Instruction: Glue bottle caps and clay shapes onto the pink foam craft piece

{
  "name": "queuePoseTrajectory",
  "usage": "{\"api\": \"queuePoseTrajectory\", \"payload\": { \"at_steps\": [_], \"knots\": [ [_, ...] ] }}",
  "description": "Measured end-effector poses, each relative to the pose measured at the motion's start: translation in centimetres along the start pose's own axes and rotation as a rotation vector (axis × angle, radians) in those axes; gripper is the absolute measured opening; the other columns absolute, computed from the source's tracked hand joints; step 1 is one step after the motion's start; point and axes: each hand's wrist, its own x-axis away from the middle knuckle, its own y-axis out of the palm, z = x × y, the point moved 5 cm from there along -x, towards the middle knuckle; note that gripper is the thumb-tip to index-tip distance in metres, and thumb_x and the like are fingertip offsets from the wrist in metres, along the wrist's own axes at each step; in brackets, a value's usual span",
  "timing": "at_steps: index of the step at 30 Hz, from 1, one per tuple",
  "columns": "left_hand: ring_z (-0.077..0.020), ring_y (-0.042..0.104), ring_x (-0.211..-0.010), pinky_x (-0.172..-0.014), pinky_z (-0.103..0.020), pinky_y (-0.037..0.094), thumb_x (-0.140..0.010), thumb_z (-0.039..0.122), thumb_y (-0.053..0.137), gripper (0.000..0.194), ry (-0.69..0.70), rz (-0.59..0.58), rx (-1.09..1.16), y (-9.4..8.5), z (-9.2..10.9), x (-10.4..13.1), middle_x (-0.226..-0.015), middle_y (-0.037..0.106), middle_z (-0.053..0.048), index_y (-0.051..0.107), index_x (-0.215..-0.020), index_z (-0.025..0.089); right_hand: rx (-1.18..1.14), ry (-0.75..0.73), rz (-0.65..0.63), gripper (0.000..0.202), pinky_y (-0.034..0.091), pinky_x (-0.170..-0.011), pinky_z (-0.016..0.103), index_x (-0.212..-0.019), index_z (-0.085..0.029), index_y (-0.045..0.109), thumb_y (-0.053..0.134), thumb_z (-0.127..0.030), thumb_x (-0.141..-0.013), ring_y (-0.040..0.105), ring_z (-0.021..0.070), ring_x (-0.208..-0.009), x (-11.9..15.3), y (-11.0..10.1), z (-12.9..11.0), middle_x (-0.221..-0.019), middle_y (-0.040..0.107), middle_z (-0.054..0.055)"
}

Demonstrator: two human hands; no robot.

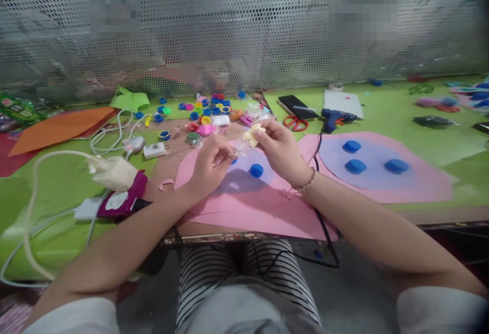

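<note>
My right hand (282, 151) pinches a soft, pale yellow lump (252, 134), which looks like modelling clay. Clear plastic wrap (241, 147) hangs between it and my left hand (212, 163), whose fingers are closed on the wrap's edge. Both hands are held above a pink paper sheet (244, 214) with a lilac paper oval (244, 184) on it. One blue bottle cap (256, 170) stands on the oval, and another is partly hidden behind my left fingers. To the right, a second pink sheet (431, 184) carries a lilac oval (370, 153) with three blue caps.
Coloured bottle caps (205, 119) and small clay packets (206, 130) lie behind my hands. A blue glue gun (336, 118), red scissors (295, 123) and a black phone (297, 106) are back right. Its black cable (318, 171) crosses the paper. Chargers and a purple power strip (126, 199) sit left.
</note>
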Motion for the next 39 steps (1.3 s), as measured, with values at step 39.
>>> {"api": "queuePoseTrajectory", "payload": {
  "at_steps": [39],
  "knots": [
    [-0.0048, 0.037, -0.045, -0.043, -0.020, 0.028, -0.075, 0.008, 0.053, 0.018, -0.642, 0.103, 0.572, 0.5, -4.0, -0.1, -0.055, 0.041, 0.006, 0.040, -0.075, 0.022, -0.363, 0.529, -0.311, 0.025, 0.053, -0.054, 0.017, -0.093, -0.018, 0.055, 0.038, -0.005, -0.078, 0.054, 0.0062, -0.060, -0.1, 0.7, 1.5, -0.079, 0.055, 0.000]
  ]
}}
